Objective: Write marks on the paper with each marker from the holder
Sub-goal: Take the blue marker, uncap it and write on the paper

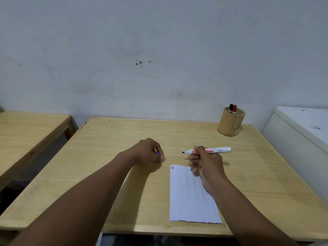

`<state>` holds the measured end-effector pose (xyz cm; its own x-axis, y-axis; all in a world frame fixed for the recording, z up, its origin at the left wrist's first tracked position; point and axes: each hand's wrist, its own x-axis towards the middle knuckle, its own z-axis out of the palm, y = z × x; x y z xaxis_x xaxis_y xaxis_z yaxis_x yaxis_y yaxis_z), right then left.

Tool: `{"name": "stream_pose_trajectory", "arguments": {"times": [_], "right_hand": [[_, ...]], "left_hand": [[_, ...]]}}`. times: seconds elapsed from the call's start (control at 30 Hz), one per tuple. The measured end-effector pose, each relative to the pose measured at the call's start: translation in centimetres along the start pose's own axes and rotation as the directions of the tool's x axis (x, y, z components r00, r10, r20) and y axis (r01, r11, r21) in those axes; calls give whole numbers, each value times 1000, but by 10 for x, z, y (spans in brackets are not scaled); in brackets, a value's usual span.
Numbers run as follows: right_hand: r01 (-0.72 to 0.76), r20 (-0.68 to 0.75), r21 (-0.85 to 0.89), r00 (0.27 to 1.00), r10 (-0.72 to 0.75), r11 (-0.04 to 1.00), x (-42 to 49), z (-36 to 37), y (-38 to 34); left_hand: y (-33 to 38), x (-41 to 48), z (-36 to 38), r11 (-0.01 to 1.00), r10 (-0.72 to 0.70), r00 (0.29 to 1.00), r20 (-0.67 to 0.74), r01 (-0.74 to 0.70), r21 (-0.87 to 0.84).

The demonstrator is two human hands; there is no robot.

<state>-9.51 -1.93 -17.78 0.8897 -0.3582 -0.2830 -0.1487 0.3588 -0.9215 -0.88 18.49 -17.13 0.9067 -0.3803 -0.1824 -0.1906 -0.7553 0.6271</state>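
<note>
On the pale, grainy wooden table (106, 174) we see a white rectangular paper (190, 197) with tiny marks at its top-left corner. Our right hand (206, 165) grasps an uncapped white marker (218, 150) just above it; our left hand (149, 151) is clenched around a blue cap (158, 153). The rounded wooden holder (230, 124) keeps two markers.

Soft, even, rather dim light with a cool cast fills the scene and leaves no glare on the pale wooden table (106, 139). Faint, diffuse shadows lie under the left hand (148, 151) and right of the right hand (204, 164). Wide-angle distortion bows the table edges, and the whole view is slightly soft.
</note>
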Motion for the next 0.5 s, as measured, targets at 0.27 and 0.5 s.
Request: {"name": "stream_pose_trajectory", "arguments": {"times": [0.27,0.5], "right_hand": [[-44,60,217,998,32,975,31,-13,-68],[79,92,185,991,-97,980,53,-25,-110]], "left_hand": [[49,27,-17,741,41,996,-76,-81,-666],[112,66,0,497,62,998,-6,-36,-867]]}}
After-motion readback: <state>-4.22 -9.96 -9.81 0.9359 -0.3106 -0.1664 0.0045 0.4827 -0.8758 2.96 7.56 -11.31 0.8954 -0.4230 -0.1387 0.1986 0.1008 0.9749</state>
